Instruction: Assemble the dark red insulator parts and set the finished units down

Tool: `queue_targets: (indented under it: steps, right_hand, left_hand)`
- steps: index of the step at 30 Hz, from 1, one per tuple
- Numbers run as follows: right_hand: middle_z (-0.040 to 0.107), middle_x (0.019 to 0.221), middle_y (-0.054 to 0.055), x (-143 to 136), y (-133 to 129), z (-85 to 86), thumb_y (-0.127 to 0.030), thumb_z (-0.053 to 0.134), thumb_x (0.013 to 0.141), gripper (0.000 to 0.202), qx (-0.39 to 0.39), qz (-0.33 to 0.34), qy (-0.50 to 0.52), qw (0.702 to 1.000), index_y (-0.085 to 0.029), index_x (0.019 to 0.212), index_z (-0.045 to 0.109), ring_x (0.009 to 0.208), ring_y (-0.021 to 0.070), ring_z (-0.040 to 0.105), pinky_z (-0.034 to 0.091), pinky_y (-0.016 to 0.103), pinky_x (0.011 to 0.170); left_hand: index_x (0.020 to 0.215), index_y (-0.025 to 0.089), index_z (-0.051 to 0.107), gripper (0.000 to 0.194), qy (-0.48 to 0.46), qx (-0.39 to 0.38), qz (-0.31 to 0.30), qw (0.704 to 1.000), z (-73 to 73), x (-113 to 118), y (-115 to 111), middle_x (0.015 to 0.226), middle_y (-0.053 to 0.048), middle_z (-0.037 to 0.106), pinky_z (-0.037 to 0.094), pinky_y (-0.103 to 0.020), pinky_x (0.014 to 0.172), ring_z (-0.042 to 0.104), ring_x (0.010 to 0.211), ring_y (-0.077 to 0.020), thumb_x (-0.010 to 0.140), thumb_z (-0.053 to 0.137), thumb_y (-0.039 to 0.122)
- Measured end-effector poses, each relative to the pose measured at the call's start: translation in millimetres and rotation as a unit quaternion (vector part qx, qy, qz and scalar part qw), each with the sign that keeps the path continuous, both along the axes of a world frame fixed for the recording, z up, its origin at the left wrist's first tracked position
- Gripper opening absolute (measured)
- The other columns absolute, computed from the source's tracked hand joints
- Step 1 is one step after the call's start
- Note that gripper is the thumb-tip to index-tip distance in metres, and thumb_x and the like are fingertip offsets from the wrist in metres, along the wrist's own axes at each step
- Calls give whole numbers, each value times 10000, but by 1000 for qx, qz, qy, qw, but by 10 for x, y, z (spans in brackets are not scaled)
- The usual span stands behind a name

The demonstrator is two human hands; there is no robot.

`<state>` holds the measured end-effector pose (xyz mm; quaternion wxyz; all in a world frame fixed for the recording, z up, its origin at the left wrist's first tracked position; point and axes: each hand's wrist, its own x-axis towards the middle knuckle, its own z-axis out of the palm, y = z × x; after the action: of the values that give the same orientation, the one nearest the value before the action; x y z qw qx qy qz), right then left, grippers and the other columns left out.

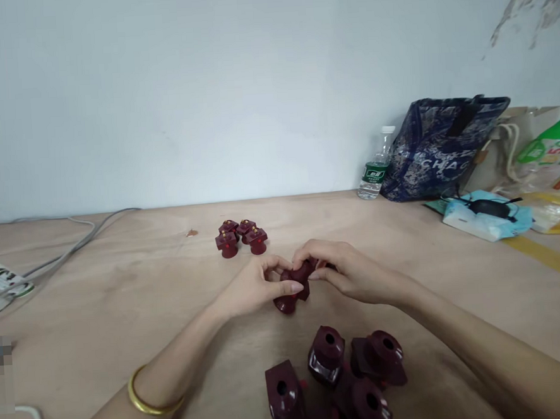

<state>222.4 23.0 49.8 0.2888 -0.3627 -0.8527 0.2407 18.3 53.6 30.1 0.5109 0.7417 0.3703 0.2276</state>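
Both hands are closed on dark red glossy pieces (pixel 286 304) just above or on the table. My left hand (pixel 260 285) pinches from the left, thumb across the front. My right hand (pixel 345 270) grips from the right with bent fingers and thumb. The fingers hide much of the held part, so I cannot tell whether it is one piece or two pressed together. Nearer to me stands a group of larger-looking dark red parts (pixel 327 346) with round holes in their ends. Farther back several dark red pieces (pixel 226 243) with square tops and small gold details stand close together.
At the back right are a water bottle (pixel 373 173), a dark patterned bag (pixel 440 152) and a light blue pack (pixel 484 216) with a black object on it. Grey cables (pixel 80 240) and a white container (pixel 4 277) lie on the left. A wall (pixel 183 101) rises behind the wooden table (pixel 137 281).
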Motion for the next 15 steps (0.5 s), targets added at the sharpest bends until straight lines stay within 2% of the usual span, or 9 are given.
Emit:
queue_targets:
  steps: [2, 4, 5, 7, 9, 11, 13, 15]
  right_hand:
    - [643, 1003, 32, -34, -13, -20, -172, 569, 836, 318, -35, -50, -22, 998, -238, 1146, 545, 856, 176, 594, 467, 301, 731]
    - [654, 942, 37, -53, -21, -23, -273, 594, 835, 275, -40, -95, -59, 993, -223, 1103, 560, 823, 195, 595, 461, 314, 708]
    - [652, 921, 39, -49, -22, -8, -270, 580, 842, 218, -24, -100, -70, 992, -216, 1053, 576, 830, 199, 591, 456, 320, 721]
    - [632, 941, 48, -7, -21, 56, -162, 517, 852, 146, 36, -88, -63, 993, -206, 973, 588, 873, 192, 577, 444, 317, 766]
    - [604, 998, 58, 64, -13, 132, -67, 472, 827, 224, 95, -90, -29, 991, -204, 972, 574, 902, 180, 561, 439, 303, 780]
    - [604, 991, 55, 129, 9, 155, -72, 493, 817, 231, 102, -108, -18, 989, -209, 990, 562, 879, 178, 558, 445, 294, 745]
    - [625, 941, 41, 162, 54, 84, -139, 577, 805, 201, 69, -90, -70, 991, -217, 991, 578, 871, 194, 557, 443, 308, 742]
    - [626, 930, 47, 165, 118, -55, -196, 664, 767, 166, 55, -63, -159, 984, -213, 927, 625, 903, 221, 547, 430, 340, 776]
  left_hand:
    - [912, 166, 645, 296, 2, 48, 40, 998, -4, 41, -44, 675, 10, 607, 396, -228, 539, 538, 594, -118, 696, 726, 350]
    - [876, 174, 636, 281, 1, 103, 69, 992, -18, 83, -88, 719, 6, 625, 422, -239, 574, 563, 641, -132, 681, 737, 349]
    - [867, 177, 631, 281, 0, 118, 73, 990, -31, 96, -102, 746, 3, 636, 433, -246, 591, 574, 664, -139, 683, 736, 360]
    - [868, 180, 622, 289, 7, 124, 76, 989, -73, 94, -100, 773, -3, 650, 445, -259, 613, 586, 687, -150, 699, 722, 392]
    - [883, 184, 619, 304, 18, 120, 92, 988, -137, 47, -49, 749, -5, 645, 448, -272, 607, 584, 672, -158, 720, 696, 429]
    - [898, 187, 612, 326, 27, 133, 132, 982, -206, -40, 46, 761, -14, 640, 459, -290, 620, 591, 686, -174, 724, 684, 452]
    - [894, 186, 604, 321, 41, 178, 192, 964, -260, -148, 168, 829, -31, 629, 481, -320, 679, 603, 742, -192, 724, 680, 448]
    - [899, 191, 609, 311, 90, 245, 269, 927, -285, -251, 292, 921, -53, 591, 483, -363, 761, 601, 816, -215, 723, 676, 438]
